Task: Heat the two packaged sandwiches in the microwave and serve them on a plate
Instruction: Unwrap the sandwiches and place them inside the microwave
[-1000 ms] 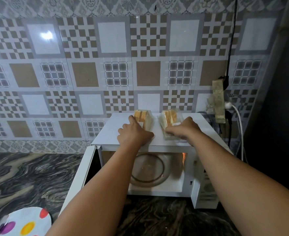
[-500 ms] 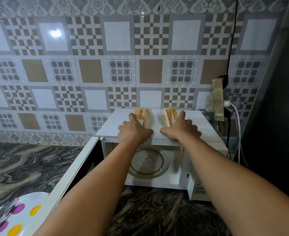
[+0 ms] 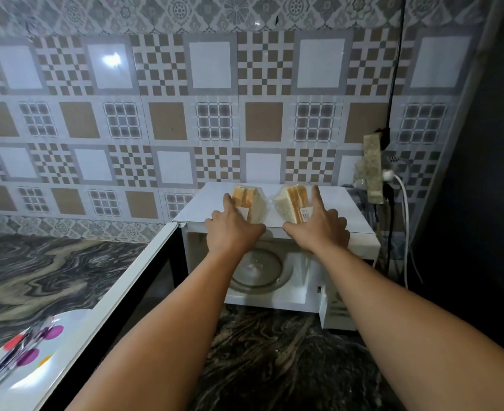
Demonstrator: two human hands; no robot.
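Two triangular packaged sandwiches lie on top of the white microwave (image 3: pixel 354 209). My left hand (image 3: pixel 233 229) grips the left sandwich (image 3: pixel 252 200) from its near end, with the forefinger along the pack's left side. My right hand (image 3: pixel 319 229) grips the right sandwich (image 3: pixel 290 200), with the forefinger stretched along its right side. The microwave door (image 3: pixel 132 280) stands swung open to the left, and the glass turntable (image 3: pixel 259 271) shows inside the cavity. A white plate with coloured dots (image 3: pixel 37 360) sits at the lower left on the counter.
The dark marbled counter (image 3: pixel 52 271) runs left of and in front of the microwave. A power strip (image 3: pixel 374 170) with a white plug and cables hangs on the tiled wall right of the microwave. A dark surface closes off the far right.
The view has drawn back and shifted, so the door and plate show more. My right forefinger has stretched out along the right sandwich. Both sandwiches remain on top of the microwave.
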